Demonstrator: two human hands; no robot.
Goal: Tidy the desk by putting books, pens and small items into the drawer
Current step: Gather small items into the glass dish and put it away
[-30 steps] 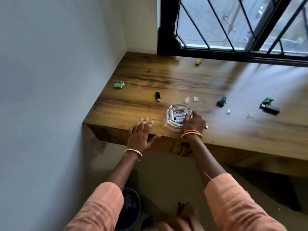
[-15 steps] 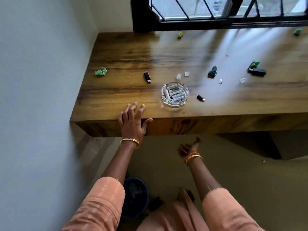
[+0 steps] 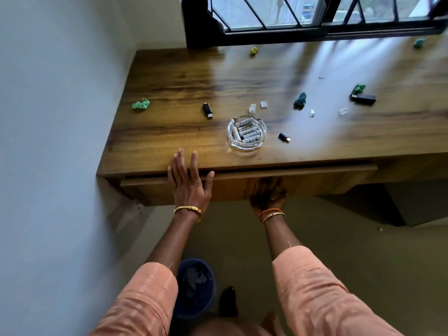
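At the far left of the wooden tabletop (image 3: 169, 76) lies a crumpled green paper (image 3: 140, 104), and to its right a black USB stick (image 3: 208, 110) lies with its long axis running from far to near, the metal plug pointing toward the person. The left hand (image 3: 188, 183) rests flat on the front edge of the tabletop, fingers straight and spread, thumb out to the side over the top of the drawer (image 3: 242, 187). The drawer is pulled out only a little; a dark gap shows between its front panel and the tabletop edge, and its long axis runs left to right along the front. The right hand (image 3: 268, 192) is at the lower edge of the drawer front, blurred, its fingers going under the panel, so I cannot tell how they grip. Above it, near the front edge, stands a glass ashtray (image 3: 246, 132) holding white batteries (image 3: 247, 130) that lie side by side, roughly left to right. Just beside it to the right lies a small black adapter (image 3: 284, 137), pointing diagonally toward the near right. Farther right are a dark green paper ball (image 3: 300, 100), some small clear plastic caps (image 3: 311, 113) and a black lighter (image 3: 363, 98), lying left to right.
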